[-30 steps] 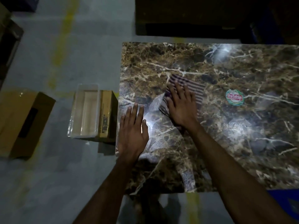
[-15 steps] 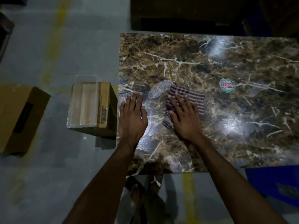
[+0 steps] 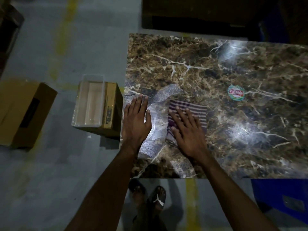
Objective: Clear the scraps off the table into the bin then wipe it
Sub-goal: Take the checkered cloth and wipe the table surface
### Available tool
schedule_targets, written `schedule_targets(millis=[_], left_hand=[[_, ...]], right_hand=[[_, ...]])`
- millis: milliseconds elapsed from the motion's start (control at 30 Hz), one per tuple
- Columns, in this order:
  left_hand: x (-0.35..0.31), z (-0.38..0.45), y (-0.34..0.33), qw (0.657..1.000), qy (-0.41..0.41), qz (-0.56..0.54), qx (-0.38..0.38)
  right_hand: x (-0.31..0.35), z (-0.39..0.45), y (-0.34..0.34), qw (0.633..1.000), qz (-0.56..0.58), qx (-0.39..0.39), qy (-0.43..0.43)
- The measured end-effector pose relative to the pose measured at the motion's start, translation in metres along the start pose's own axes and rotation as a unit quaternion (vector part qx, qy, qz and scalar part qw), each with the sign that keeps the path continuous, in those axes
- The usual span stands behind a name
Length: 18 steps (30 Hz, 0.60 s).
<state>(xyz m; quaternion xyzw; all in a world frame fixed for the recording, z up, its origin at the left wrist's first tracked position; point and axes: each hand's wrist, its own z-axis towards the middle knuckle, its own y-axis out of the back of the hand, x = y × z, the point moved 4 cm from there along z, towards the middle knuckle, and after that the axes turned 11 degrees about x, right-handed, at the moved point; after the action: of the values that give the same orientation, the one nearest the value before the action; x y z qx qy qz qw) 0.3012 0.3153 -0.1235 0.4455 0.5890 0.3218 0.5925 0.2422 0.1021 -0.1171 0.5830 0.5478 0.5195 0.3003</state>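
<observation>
The right hand [image 3: 188, 130] is laid flat, fingers spread, on a purple-and-white striped cloth [image 3: 196, 112]; the cloth is pressed under the open palm rather than clenched, and its far and right edges show beyond the fingertips. The cloth lies on the brown marble-patterned table top [image 3: 233, 67], toward the table's near left quarter. The left hand [image 3: 135, 124] is spread open and grasps nothing, resting palm-down on the table just inside its left edge, beside the cloth but apart from it, with a pale damp-looking streak [image 3: 160, 104] seen between the two hands. A round green-and-red sticker [image 3: 236, 93] is stuck to the table to the right of the cloth, well apart from it; the rest of the table surface to the right and toward the far edge is bare. Just off the table's left edge, on the grey floor [image 3: 50, 180], a clear plastic tray [image 3: 89, 105] is set on a brown cardboard box [image 3: 110, 110]. Further left of the table a second cardboard box [image 3: 25, 112] stands. Below the table's near edge, sandalled feet [image 3: 150, 195] are seen.
</observation>
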Motion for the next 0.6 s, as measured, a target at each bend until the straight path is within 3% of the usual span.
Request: schedule_targets(millis=[200,400,600], left_hand=[[0.0,0.002,0.0,1.0,0.0,0.011,-0.011],[0.0,0.002,0.001,1.0,-0.002,-0.01,0.0],[0.0,0.005,0.006,1.0,0.003,-0.012,0.002]], right_hand=[[0.008,0.063,0.013,0.997,0.038,-0.024,-0.058],[0.038,0.019,-0.015,0.998,-0.031,0.018,0.047],[0.03,0.004,-0.012,0.999,-0.037,0.017,0.03]])
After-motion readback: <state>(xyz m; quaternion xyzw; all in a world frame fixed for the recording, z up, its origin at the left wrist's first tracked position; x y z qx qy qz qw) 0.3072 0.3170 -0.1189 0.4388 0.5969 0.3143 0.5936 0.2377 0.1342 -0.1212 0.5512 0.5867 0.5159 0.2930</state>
